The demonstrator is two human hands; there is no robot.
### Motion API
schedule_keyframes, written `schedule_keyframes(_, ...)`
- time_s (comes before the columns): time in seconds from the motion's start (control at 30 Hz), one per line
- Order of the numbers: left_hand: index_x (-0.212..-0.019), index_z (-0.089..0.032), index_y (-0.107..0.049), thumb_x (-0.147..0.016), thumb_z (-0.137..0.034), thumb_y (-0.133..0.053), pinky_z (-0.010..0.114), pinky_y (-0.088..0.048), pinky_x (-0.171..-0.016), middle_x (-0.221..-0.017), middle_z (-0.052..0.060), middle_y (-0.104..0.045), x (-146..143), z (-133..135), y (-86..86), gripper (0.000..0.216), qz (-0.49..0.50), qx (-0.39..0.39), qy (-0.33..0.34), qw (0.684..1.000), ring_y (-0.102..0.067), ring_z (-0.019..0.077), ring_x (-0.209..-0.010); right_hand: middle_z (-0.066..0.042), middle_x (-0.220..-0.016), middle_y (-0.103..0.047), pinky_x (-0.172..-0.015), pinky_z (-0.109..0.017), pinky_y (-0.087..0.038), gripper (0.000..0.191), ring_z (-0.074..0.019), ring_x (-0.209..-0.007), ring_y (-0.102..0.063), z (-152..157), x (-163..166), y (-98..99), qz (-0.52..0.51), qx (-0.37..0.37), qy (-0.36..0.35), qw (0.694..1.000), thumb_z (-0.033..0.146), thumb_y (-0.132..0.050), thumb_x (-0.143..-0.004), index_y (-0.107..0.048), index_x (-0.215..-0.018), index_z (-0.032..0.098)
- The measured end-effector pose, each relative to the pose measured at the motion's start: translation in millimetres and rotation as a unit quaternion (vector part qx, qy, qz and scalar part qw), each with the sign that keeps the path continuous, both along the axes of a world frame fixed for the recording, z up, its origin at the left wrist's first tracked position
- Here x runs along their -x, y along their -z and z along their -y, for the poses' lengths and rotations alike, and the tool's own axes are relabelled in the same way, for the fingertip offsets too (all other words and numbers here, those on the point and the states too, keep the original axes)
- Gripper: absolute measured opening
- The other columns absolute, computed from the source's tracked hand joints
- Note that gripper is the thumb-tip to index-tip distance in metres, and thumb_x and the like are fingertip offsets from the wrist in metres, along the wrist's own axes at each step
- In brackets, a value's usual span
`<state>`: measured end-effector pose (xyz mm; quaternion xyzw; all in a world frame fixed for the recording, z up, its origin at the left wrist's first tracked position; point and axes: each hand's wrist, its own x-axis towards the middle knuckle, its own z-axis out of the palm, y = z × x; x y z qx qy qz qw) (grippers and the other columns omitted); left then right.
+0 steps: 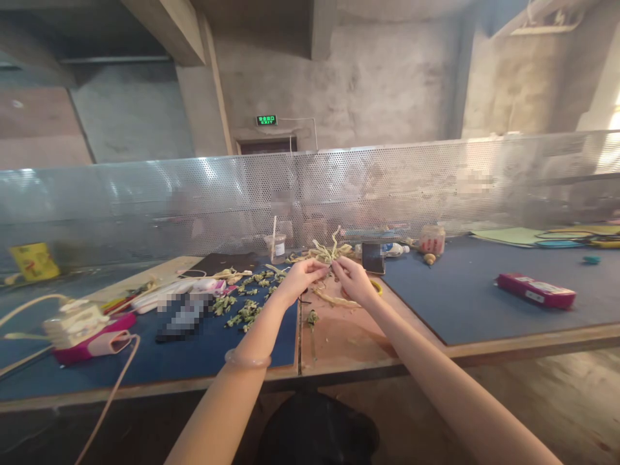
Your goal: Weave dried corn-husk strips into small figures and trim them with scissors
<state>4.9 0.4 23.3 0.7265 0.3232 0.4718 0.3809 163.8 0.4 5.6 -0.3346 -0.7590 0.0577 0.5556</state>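
Observation:
Over the bare wooden strip of the table, my left hand [301, 279] and my right hand [355, 281] meet with fingertips pinched together. Pale yellow-green strips [335, 240] stick up from between them; their lower ends are hidden by my fingers. More pale strips [334, 298] lie on the wood beneath and behind my hands. A single small green knotted piece [312, 317] rests nearer to me. Left of my left hand, several such green knotted pieces [245, 312] are scattered on the blue mat [271, 352]. Beside my right wrist is a yellow ring [377, 288], partly covered.
A dark phone-like device [373, 258] stands behind my right hand, near a bottle [396, 249] and a jar [432, 239]. A cup with a straw [278, 250] is behind my left. Magenta box [535, 290] right; power strip [75, 323] with cables left. Perforated metal screen [232, 200] behind.

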Motion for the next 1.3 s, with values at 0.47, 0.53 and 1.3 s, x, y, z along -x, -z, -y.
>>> schedule_keyframes(0.47, -0.081, -0.014, -0.060, -0.068, -0.034, -0.061, 0.023, -0.040, -0.069, -0.078, 0.001, -0.060, 0, -2, -2.1, 0.024, 0.013, -0.058, -0.027, 0.998, -0.053, 0.0118, -0.071, 0.001, -0.062, -0.049, -0.055, -0.021, -0.036, 0.023, -0.0112, -0.060, -0.045, -5, -2, 1.9, 0.012, -0.007, -0.019, 1.000, 0.032, -0.042, -0.082, -0.053, -0.068, 0.017)
schedule_keyframes(0.53, -0.082, -0.014, -0.061, -0.069, -0.035, -0.060, 0.023, -0.040, -0.067, -0.079, 0.002, -0.061, 0, -3, -0.5, 0.024, 0.012, -0.060, -0.036, 0.997, -0.054, 0.0119, -0.071, 0.000, -0.064, -0.053, -0.057, -0.021, -0.036, 0.022, -0.0116, -0.062, -0.047, -5, -2, 1.7, 0.020, -0.016, -0.021, 0.999, 0.031, -0.043, -0.081, -0.055, -0.070, 0.017)
schedule_keyframes(1.3, -0.091, -0.015, -0.052, -0.057, -0.013, -0.074, 0.027, -0.049, -0.070, -0.086, 0.004, -0.062, -8, -13, 9.9, 0.040, 0.198, 0.143, 0.041, 0.969, -0.061, 0.0117, -0.073, -0.003, -0.075, -0.054, -0.063, -0.024, -0.043, 0.011, -0.0131, -0.067, -0.052, -9, 4, 6.7, -0.074, -0.077, -0.001, 0.994, 0.027, -0.050, -0.078, -0.058, -0.076, 0.019)
